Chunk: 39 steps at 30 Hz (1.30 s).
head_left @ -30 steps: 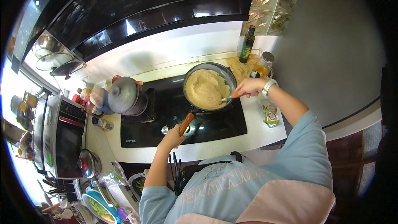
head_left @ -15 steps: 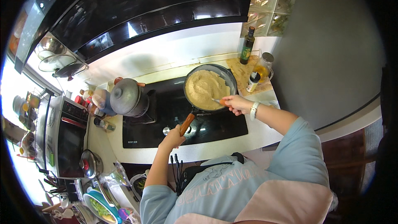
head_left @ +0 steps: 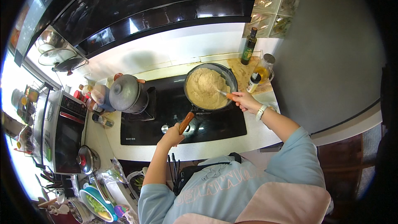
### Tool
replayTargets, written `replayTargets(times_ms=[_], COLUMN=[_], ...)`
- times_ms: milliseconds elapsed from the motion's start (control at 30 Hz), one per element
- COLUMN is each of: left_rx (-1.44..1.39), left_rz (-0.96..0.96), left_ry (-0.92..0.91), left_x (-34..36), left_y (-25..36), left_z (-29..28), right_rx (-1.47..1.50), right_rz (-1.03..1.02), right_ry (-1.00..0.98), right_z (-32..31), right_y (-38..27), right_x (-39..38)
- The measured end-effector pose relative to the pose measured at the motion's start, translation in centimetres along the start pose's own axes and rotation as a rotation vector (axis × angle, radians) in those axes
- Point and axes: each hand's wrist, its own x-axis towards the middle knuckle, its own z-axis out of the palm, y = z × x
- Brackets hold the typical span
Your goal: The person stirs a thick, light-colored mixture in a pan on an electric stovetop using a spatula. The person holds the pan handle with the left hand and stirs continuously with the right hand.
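A dark frying pan (head_left: 232,84) sits on the right burner of the black glass cooktop (head_left: 166,95). Heaped inside it is a tan, powdery mass (head_left: 204,87) resembling flour. My left hand (head_left: 171,136) is closed round the pan's brown wooden handle (head_left: 186,123) near the front. From the right, my right hand (head_left: 247,102) grips the orange-brown handle of a spatula (head_left: 229,95). The spatula's working end is sunk in the tan mass, so its shape is hidden.
On the left burner stands a lidded grey pot (head_left: 126,93). An oil bottle (head_left: 248,46), a glass jug (head_left: 264,68) and a small dark-capped bottle (head_left: 253,83) are right of the pan. A microwave (head_left: 66,132) and a lidded pan (head_left: 88,159) line the left counter.
My right hand has shifted right and slightly down with the spatula, whose buried end now lies higher in the tan mass. My left hand stays on the pan handle.
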Motion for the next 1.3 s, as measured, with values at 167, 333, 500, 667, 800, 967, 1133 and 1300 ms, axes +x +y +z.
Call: replayTargets(times_ms=[167,333,500,667,800,967,1133,1300], left_rx=[0.001,0.004,0.006,0.003,0.005,-0.004,-0.009,-0.009], left_rz=[-0.014,-0.052,-0.022,-0.017,-0.005,-0.012,-0.019,-0.012], left_ry=[-0.01,-0.022,-0.01,-0.001,0.008,0.002,-0.003,0.015], left_x=[-0.2,-0.3,-0.2,-0.2,0.0,0.1,0.0,0.0], left_y=[0.5,0.6,0.5,0.4,0.1,0.0,0.0,0.1], left_z=[-0.2,-0.2,-0.2,-0.1,0.1,0.1,0.0,0.1], right_rx=[-0.82,-1.418,-1.783,-1.803,-1.64,-1.619,-1.715,-1.771], right_rz=[-0.853,-0.787,-1.117,-1.121,-1.098,-1.039,-1.159,-1.194], right_ry=[0.417,0.432,0.386,0.435,0.58,0.432,0.382,0.41], right_z=[-0.2,0.0,-2.1,-3.7,-1.0,2.4,0.4,-1.8], right_y=[1.6,1.3,-3.4,-6.8,-6.3,-4.3,-4.6,-7.0], right_x=[0.9,-1.4,-4.7,-5.5,-2.6,-0.2,-1.4,-4.2])
